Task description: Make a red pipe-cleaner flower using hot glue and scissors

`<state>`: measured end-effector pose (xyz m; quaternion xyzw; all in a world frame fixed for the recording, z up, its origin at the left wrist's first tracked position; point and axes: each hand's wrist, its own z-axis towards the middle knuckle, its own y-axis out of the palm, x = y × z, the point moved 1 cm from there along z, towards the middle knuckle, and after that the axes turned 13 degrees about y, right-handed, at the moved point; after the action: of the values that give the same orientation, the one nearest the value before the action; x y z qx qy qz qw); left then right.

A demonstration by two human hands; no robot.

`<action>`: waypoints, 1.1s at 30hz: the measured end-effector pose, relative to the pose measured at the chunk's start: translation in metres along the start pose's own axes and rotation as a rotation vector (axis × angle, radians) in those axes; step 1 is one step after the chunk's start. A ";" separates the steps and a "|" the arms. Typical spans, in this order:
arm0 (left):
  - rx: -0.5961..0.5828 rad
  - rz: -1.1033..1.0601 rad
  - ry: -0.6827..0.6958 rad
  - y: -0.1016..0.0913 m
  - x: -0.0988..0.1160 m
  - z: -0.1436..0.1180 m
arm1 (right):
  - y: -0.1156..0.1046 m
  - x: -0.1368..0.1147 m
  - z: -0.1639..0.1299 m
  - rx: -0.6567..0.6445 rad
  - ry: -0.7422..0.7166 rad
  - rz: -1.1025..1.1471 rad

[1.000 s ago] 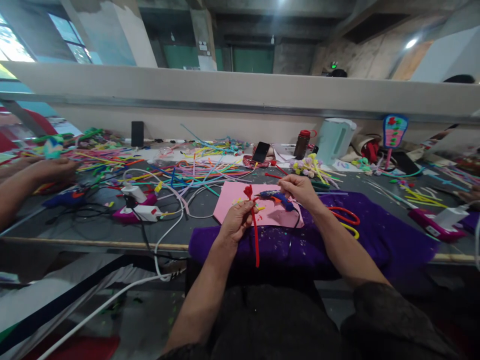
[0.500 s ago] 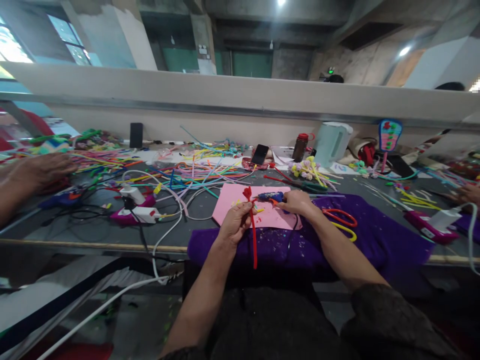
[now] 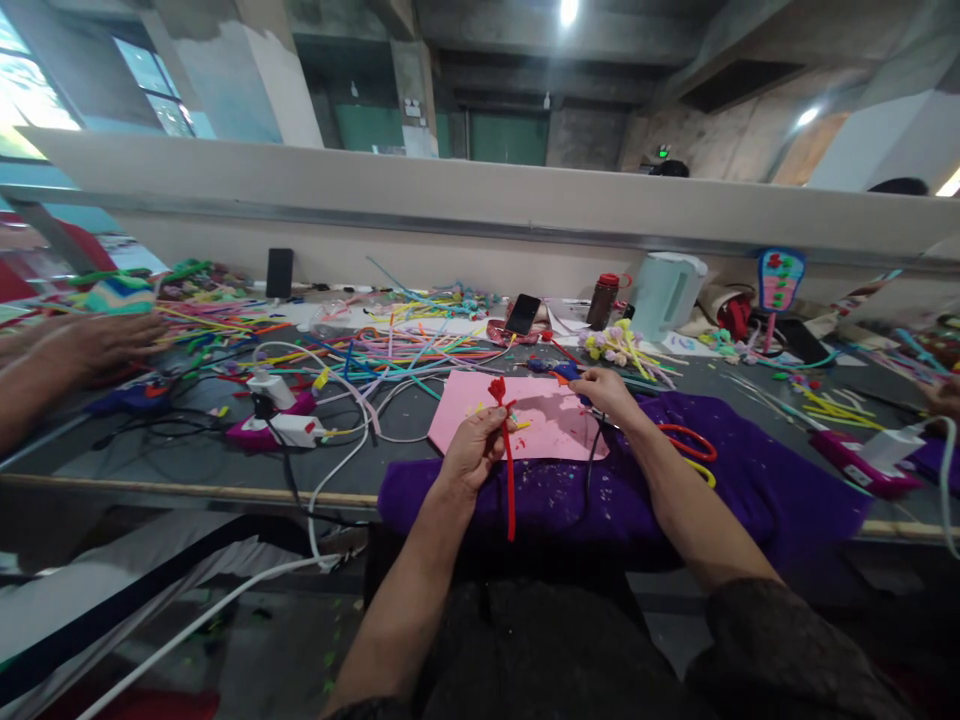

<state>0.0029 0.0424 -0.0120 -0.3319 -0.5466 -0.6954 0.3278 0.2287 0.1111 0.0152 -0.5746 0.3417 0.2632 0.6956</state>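
Between thumb and fingers, my left hand (image 3: 474,448) pinches a red pipe cleaner (image 3: 511,490) whose top is a red, flower-like bunch and whose stem hangs down. My right hand (image 3: 602,393) is closed round the handle of a blue glue gun (image 3: 568,371), its nozzle towards the left. From the gun a dark cord drops across the purple cloth (image 3: 450,500). Under both hands lies a pink sheet (image 3: 555,420) dotted with small red and yellow scraps. Scissors with red and yellow handles (image 3: 690,440) rest on the cloth, right of my right forearm.
Loose coloured pipe cleaners (image 3: 420,350) spread over the grey table behind the sheet. Power strips (image 3: 277,430) with cables lie left and right. A bottle (image 3: 602,300) and a pale green jug (image 3: 667,295) stand at the back. Another person's hand (image 3: 82,345) is at the left.
My right hand has moved the glue gun away from the red bunch, up and back past the pink sheet's far edge. My left hand keeps the red pipe cleaner in nearly the same place.
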 end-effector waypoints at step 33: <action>0.110 -0.195 -0.039 0.004 0.010 -0.005 | 0.005 -0.037 -0.054 -0.580 0.009 0.822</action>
<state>-0.0003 0.0358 -0.0023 -0.2722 -0.6197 -0.6865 0.2656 0.1925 0.0600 0.0351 -0.5634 0.4555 0.5970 0.3444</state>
